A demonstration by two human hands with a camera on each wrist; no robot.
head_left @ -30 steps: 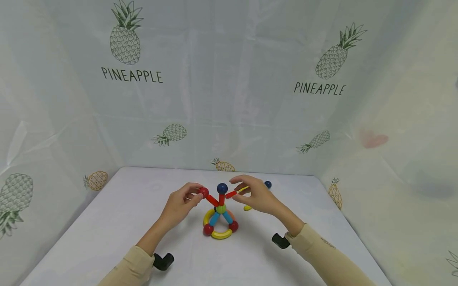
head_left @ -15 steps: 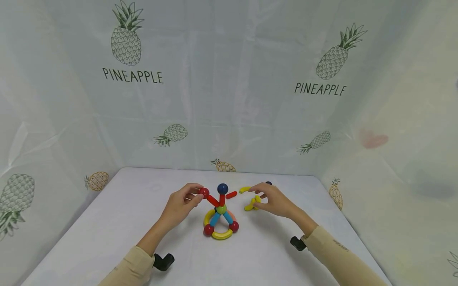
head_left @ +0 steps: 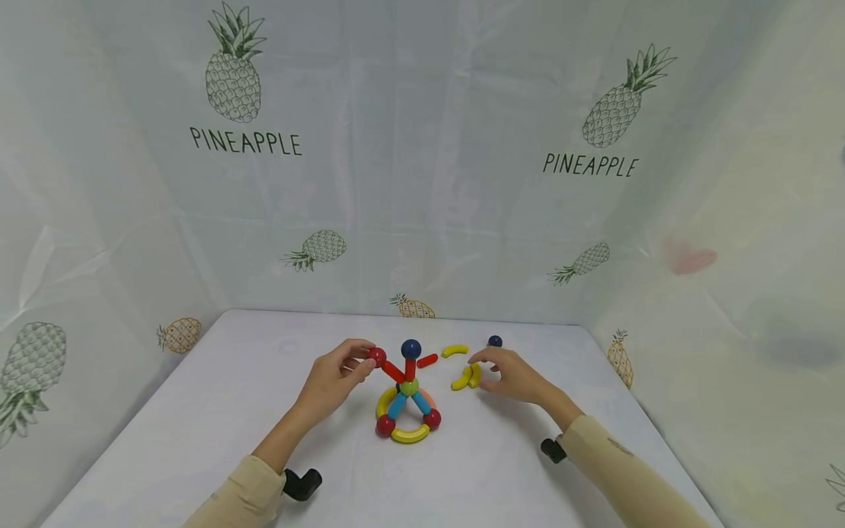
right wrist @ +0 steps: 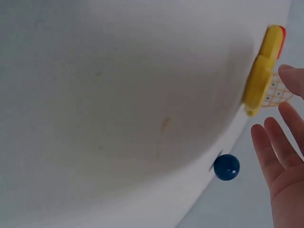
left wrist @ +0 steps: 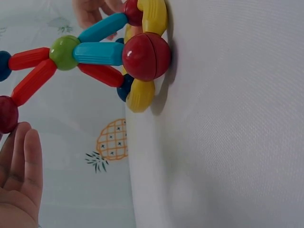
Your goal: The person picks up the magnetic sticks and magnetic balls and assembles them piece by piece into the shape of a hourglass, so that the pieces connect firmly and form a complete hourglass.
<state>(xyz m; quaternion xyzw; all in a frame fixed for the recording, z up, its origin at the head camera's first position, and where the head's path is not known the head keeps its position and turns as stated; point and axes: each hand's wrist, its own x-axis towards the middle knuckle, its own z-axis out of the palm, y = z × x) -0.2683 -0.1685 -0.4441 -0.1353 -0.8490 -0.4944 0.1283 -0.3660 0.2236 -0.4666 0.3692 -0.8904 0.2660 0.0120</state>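
A toy of coloured rods and balls (head_left: 405, 400) stands mid-table: a ring of yellow arcs (head_left: 409, 434) and red balls at its foot, blue rods up to a green ball (left wrist: 64, 52), and red rods up to a dark blue ball (head_left: 411, 347) and a red ball (head_left: 377, 356). My left hand (head_left: 368, 361) pinches that red ball at the toy's upper left. My right hand (head_left: 480, 370) hovers with relaxed fingers (right wrist: 270, 147) beside two yellow arcs (head_left: 465, 378) lying on the table. A short red rod (head_left: 427, 360) shows just right of the toy's top.
Another yellow arc (head_left: 454, 350) and a loose blue ball (head_left: 495, 341) lie farther back on the white table (head_left: 198, 425). Pineapple-print sheeting walls in the table at the back and on both sides. A black wrist mount (head_left: 301, 482) sits near the front.
My right hand has let go of the short red rod, moving right and down to the yellow arcs. My left hand has kept its hold on the red ball.
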